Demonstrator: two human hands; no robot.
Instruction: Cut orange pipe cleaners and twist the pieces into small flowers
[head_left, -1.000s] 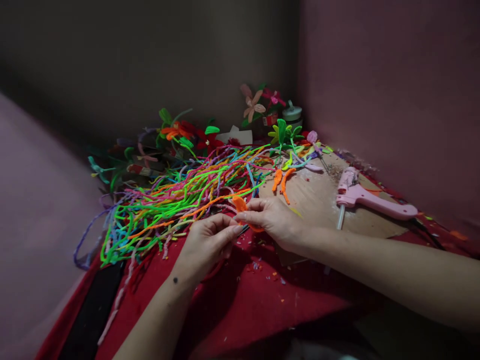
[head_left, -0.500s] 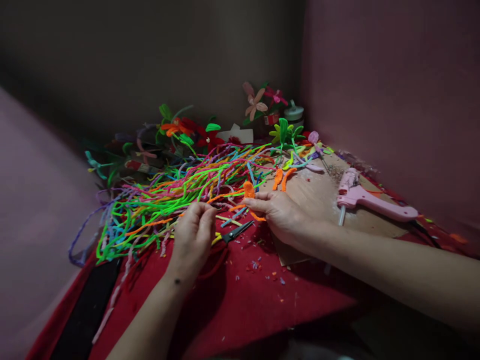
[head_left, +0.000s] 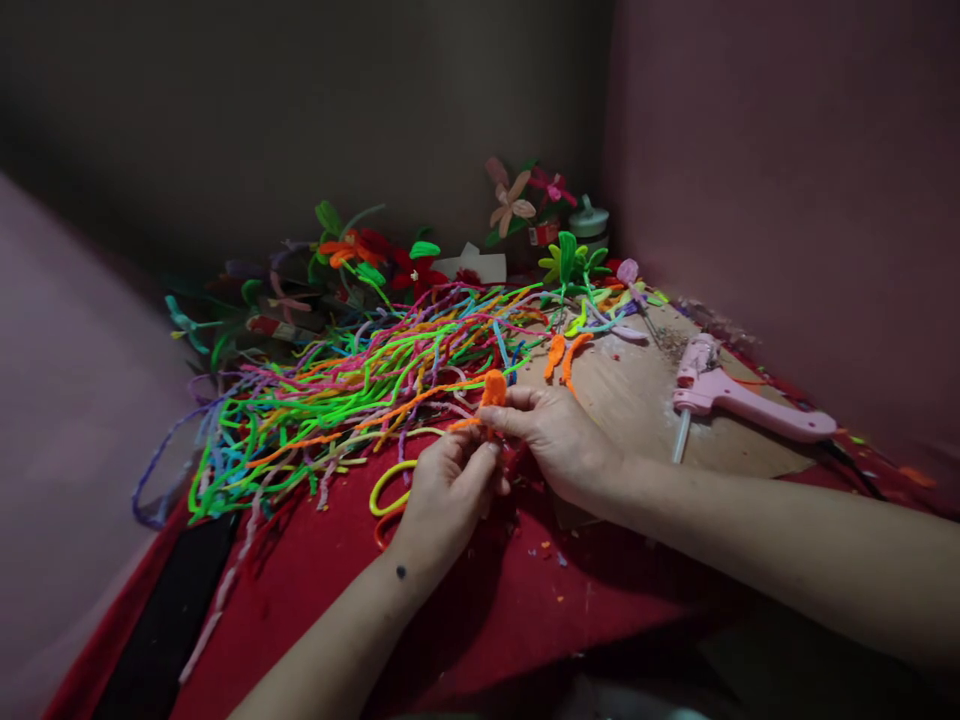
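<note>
An orange pipe cleaner (head_left: 493,388), bent into a thick petal-like loop, stands up between the thumb and fingers of my right hand (head_left: 574,445). Just below it, my left hand (head_left: 450,490) pinches at the lower part of the same piece, and the fingertips of both hands nearly meet. My left hand partly covers a pair of scissors, so only the yellow and red handle loops (head_left: 390,488) show. Two orange petal pieces (head_left: 564,358) lie beyond my right hand on a brown board (head_left: 622,400).
A heap of multicoloured pipe cleaners (head_left: 352,380) spreads across the left of the red cloth (head_left: 480,630). A pink glue gun (head_left: 750,395) rests on the board at right. Finished fuzzy flowers (head_left: 514,203) and a lidded jar (head_left: 589,222) stand behind. Small fluff scraps dot the cloth.
My left hand has moved right and closed in beside my right hand at the orange pipe cleaner, now covering the scissor blades. My right hand has barely shifted.
</note>
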